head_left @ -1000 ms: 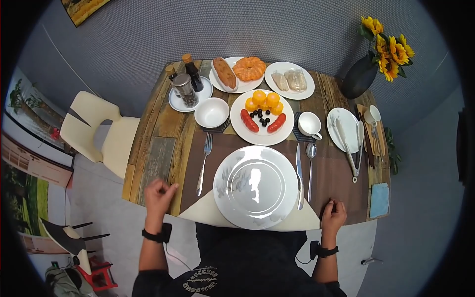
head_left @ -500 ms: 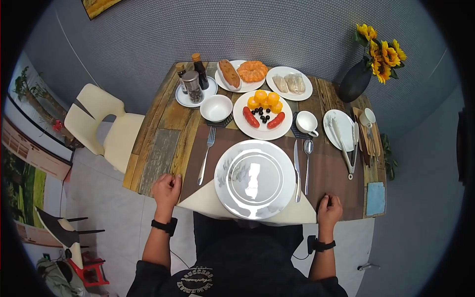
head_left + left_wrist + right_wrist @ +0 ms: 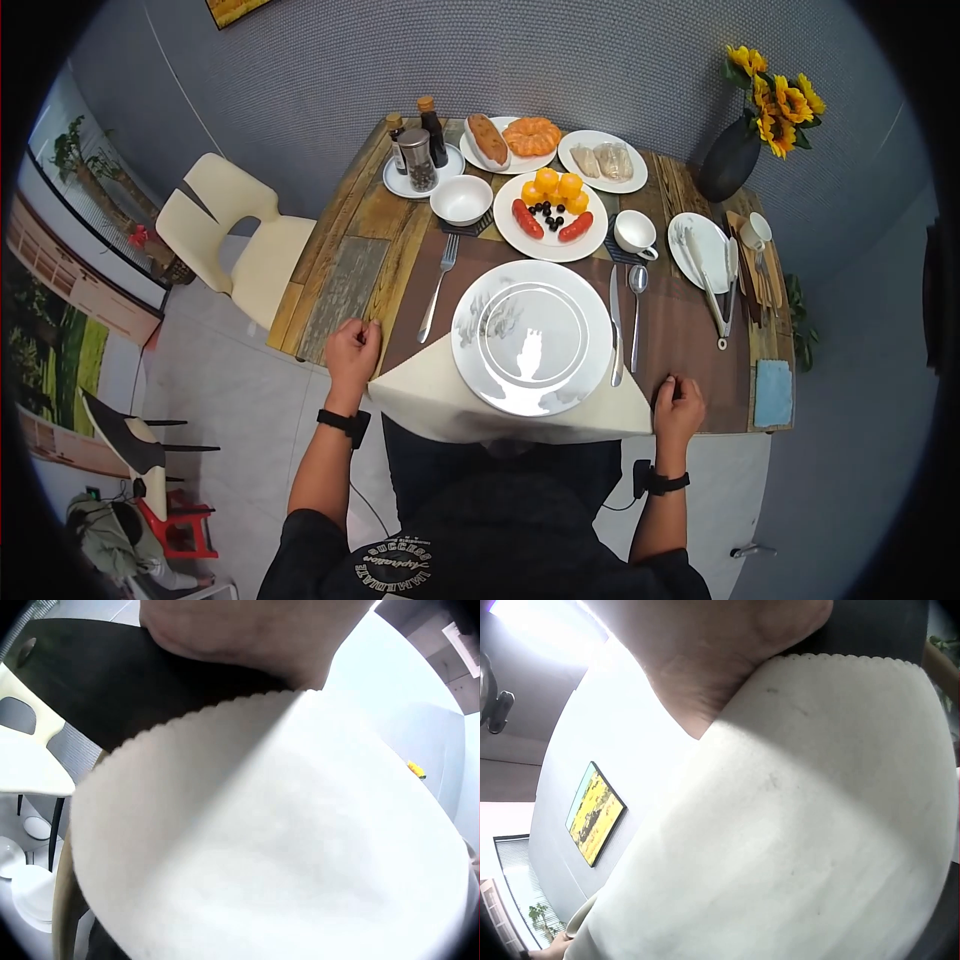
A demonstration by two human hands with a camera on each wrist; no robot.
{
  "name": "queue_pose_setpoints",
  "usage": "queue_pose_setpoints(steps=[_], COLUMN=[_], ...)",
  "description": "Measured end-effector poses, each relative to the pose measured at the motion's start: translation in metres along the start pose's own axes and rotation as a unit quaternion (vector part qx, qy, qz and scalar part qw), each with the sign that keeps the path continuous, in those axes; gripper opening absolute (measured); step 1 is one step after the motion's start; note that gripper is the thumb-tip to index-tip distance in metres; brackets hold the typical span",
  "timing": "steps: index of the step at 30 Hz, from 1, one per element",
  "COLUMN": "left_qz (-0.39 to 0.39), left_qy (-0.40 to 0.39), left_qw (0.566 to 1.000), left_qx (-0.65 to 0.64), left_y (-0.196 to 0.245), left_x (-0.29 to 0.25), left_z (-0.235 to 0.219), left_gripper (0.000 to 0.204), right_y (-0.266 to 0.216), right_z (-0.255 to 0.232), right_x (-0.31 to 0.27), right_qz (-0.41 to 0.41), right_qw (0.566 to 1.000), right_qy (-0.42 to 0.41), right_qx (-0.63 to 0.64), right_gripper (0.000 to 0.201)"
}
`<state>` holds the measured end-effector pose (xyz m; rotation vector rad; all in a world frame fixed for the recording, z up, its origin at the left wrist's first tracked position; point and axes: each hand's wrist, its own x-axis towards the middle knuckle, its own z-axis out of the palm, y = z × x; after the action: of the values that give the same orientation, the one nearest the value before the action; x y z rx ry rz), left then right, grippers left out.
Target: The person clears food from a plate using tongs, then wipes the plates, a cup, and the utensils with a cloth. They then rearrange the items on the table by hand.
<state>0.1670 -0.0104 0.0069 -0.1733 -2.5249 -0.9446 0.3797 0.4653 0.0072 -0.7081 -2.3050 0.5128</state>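
Observation:
My left hand [image 3: 353,350] rests on the table's front edge, left of the brown placemat [image 3: 660,345], its fingers loosely curled and holding nothing. Over at the placemat's front right, my right hand [image 3: 678,404] lies loosely curled and bare too. Between them a large white plate [image 3: 530,340] with a grey pattern sits on a cream cloth [image 3: 415,385] that hangs over the edge. A fork [image 3: 438,288] lies left of the plate; a knife [image 3: 615,325] and spoon [image 3: 636,310] lie right. Both wrist views are mostly filled by the cloth [image 3: 270,840] with its scalloped edge.
Farther back stand a white bowl [image 3: 461,201], a cup [image 3: 635,233], a plate of sausages and corn [image 3: 508,238], bread [image 3: 531,137] and seasoning bottles [image 3: 416,160]. Tongs [image 3: 708,285], a blue cloth [image 3: 773,393] and a sunflower vase [image 3: 728,160] are at right.
The head view has shifted, so the table appears higher and farther right. My left hand's thumb has drawn in closer to its fingers; both hands stay at the front edge.

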Motion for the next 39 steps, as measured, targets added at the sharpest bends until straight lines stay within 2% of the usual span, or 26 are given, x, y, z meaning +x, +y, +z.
queue_pose_setpoints(steps=[2,6,9,11,14,17,19,21,23,24,25,29,31,39], left_qz=[-0.024,-0.022,-0.053,-0.058,0.038,0.120,0.109,0.109,0.113,0.095,0.077,0.026,-0.019,-0.003], left_qy=[-0.002,0.003,-0.024,-0.058,-0.041,-0.014,-0.011,-0.025,-0.044,-0.044,-0.041,-0.057,-0.127,-0.128], left_qw=[1.000,0.999,0.997,0.978,0.986,0.985,0.993,0.993,0.993,0.993,0.990,0.986,0.979,0.977], left_qx=[-0.020,-0.036,-0.054,-0.191,-0.159,-0.124,-0.049,-0.022,0.004,0.056,0.108,0.154,0.160,0.172], left_y=[0.000,-0.008,-0.021,-0.007,0.032,0.041,0.054,0.043,0.032,0.029,0.034,0.049,0.058,0.057], left_x=[-0.001,0.001,0.016,0.039,0.119,0.226,0.283,0.338,0.371,0.384,0.388,0.394,0.394,0.396], left_z=[0.000,0.001,0.000,-0.018,-0.043,-0.029,-0.016,0.012,0.041,0.054,0.061,0.075,0.073,0.075], left_gripper=[0.035,0.037,0.034,0.029,0.024,0.025,0.032,0.039,0.047,0.053,0.059,0.060,0.055,0.043], right_y=[0.000,-0.004,-0.003,-0.003,-0.006,-0.006,-0.008,-0.010,-0.009,-0.008,-0.006,-0.008,-0.007,-0.006], right_z=[0.002,0.000,0.001,0.002,0.002,0.004,0.004,0.004,0.002,0.003,0.004,0.001,0.002,0.005], right_x=[0.002,0.001,0.003,0.000,0.002,0.003,0.004,0.007,0.006,0.006,0.004,0.008,0.008,0.007], right_qz=[-0.005,-0.006,-0.006,-0.003,0.002,0.014,0.001,0.000,0.006,0.008,0.008,0.025,0.015,0.015], right_qw=[1.000,1.000,1.000,1.000,1.000,0.999,1.000,0.999,0.999,0.999,0.999,0.998,0.999,0.998], right_qy=[-0.001,-0.001,0.001,0.005,0.011,0.008,0.015,0.015,0.016,0.009,0.003,-0.021,-0.018,-0.017], right_qx=[-0.003,-0.013,-0.020,-0.023,-0.028,-0.030,-0.024,-0.030,-0.039,-0.041,-0.042,-0.046,-0.049,-0.051], right_gripper=[0.014,0.014,0.014,0.014,0.014,0.014,0.014,0.013,0.012,0.011,0.010,0.010,0.010,0.011])
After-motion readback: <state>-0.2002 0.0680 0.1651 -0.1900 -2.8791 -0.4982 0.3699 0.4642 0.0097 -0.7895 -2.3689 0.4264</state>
